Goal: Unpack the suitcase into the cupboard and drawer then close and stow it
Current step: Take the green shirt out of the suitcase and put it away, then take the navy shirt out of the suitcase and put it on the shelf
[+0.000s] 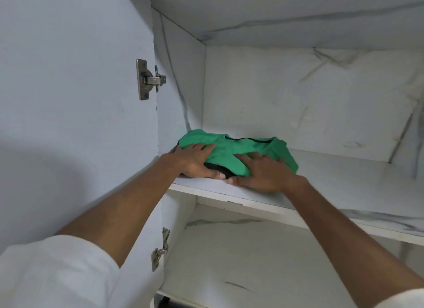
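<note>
A folded green garment is laid on the cupboard shelf, its long axis running from the left hand across to the right hand. Both hands are spread flat on its near edge, fingers extended, thumbs at the front. The free depth of the shelf lies beyond the fingertips, so a push inward is judged likely.

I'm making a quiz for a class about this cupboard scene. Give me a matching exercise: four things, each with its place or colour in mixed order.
Things:
1. garment
2. upper hinge
3. left hand
4. lower shelf

Descriptions:
A. metal, on the open door
B. green with black trim
C. bare, below the clothes
D. on the garment's left end

Pairs: 1-B, 2-A, 3-D, 4-C
</note>
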